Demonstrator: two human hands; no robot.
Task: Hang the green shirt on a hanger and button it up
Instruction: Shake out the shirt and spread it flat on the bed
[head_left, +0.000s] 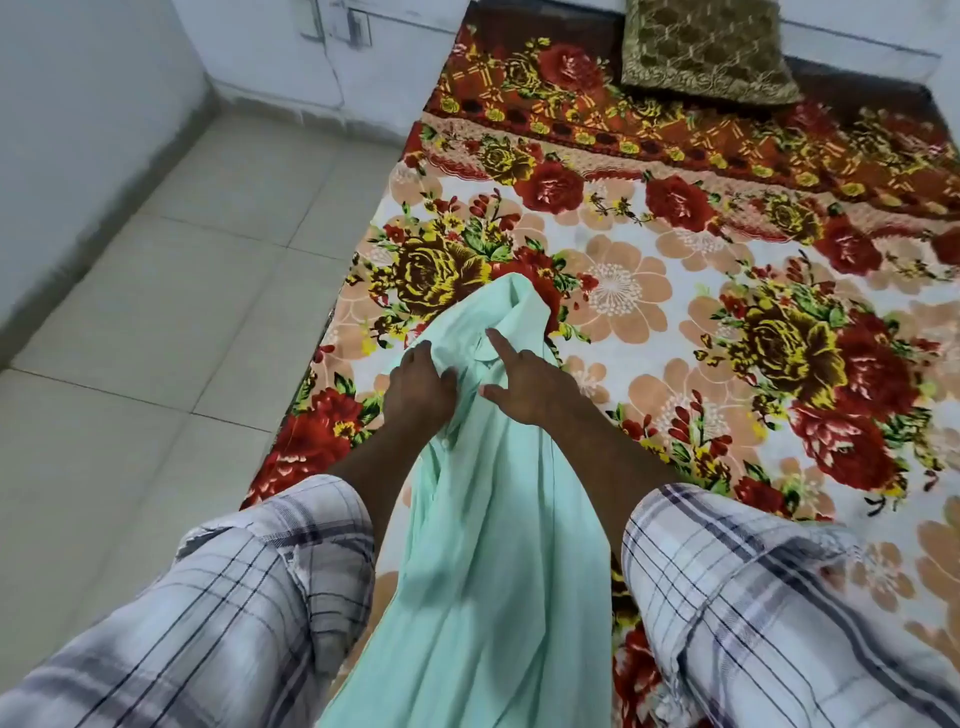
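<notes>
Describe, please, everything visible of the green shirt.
The green shirt is pale mint, soft cloth, bunched and creased. It runs from the floral bedspread down toward the camera. The left hand grips a fold near its upper end; the right hand rests on it, index finger and thumb spread. No hanger or buttons show.

bedspread (727, 291) open rightward, cushion (709, 49) far

At the centre of the frame, a pale mint-green cotton shirt (488, 545) drapes over a floral-blanketed bed (675, 291). The left hand (418, 387) bunches its cloth, and the right hand (530, 387) rests on it, forefinger straight.
</notes>
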